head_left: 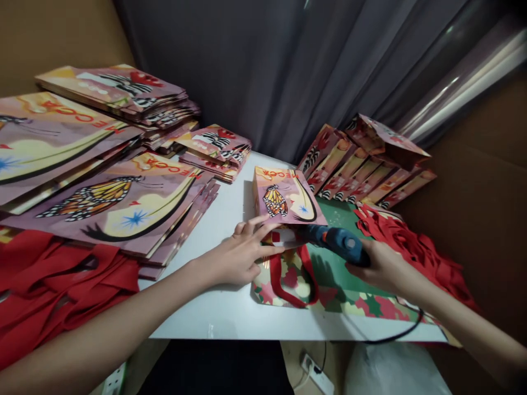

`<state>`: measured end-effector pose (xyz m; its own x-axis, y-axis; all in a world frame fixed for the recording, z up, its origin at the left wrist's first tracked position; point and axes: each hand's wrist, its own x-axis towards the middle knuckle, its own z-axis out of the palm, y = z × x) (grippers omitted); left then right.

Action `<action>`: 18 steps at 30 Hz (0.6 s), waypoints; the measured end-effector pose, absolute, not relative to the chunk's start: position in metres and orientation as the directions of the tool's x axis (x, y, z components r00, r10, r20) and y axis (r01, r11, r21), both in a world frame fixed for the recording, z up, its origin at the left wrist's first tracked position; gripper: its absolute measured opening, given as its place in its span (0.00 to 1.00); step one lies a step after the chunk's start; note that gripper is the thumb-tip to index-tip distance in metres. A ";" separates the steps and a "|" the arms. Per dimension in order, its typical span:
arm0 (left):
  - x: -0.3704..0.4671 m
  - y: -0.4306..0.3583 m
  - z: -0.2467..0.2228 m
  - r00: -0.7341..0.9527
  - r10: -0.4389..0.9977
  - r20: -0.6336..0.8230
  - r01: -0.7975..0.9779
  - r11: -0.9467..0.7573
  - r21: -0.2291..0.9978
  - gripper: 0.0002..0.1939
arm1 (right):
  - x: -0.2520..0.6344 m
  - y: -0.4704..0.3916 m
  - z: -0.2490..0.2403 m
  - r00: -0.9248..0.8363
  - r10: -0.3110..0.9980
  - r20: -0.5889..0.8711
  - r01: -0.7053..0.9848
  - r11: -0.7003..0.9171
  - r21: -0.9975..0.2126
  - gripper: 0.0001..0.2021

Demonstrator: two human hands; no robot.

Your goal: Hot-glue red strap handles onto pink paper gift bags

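A small paper bag [284, 195] printed with a butterfly and "MECCA" lies in front of me, its mouth towards me. My left hand [249, 249] has its fingers on the near edge of that mouth, somewhat spread, with the thumb lower down. In my right hand [376, 260] is a blue glue gun [340, 244], its nozzle end at the bag's opening. A red ribbon loop [294, 296] hangs out below the mouth. Under it is a green sheet or flat bag [346, 274] with a leaf-patterned border.
Flat printed bags [135, 203] are piled at the left, beside red ribbons [69, 274]. Several opened bags [349, 170] stand at the back right, near more red ribbons [415, 252]. A black cord [395, 334] crosses the front edge of the white table [193, 315].
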<state>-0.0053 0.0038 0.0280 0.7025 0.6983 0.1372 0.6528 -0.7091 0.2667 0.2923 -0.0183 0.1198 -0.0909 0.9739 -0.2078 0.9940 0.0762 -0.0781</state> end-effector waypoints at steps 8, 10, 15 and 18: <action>-0.011 0.008 0.024 0.725 0.668 0.167 0.619 -0.738 0.269 0.37 | 0.305 -0.016 0.082 -0.203 0.959 -0.200 0.807 0.049 -0.588 0.09; -0.011 0.009 0.024 0.730 0.661 0.172 0.616 -0.746 0.254 0.38 | 0.301 -0.009 0.076 -0.227 0.953 -0.201 0.777 0.053 -0.627 0.11; -0.011 0.010 0.025 0.735 0.657 0.166 0.621 -0.751 0.225 0.40 | 0.294 0.004 0.062 -0.317 0.931 -0.181 0.688 0.094 -0.720 0.15; -0.012 0.010 0.024 0.739 0.653 0.163 0.617 -0.754 0.225 0.39 | 0.292 0.010 0.054 -0.392 0.904 -0.168 0.627 0.129 -0.768 0.16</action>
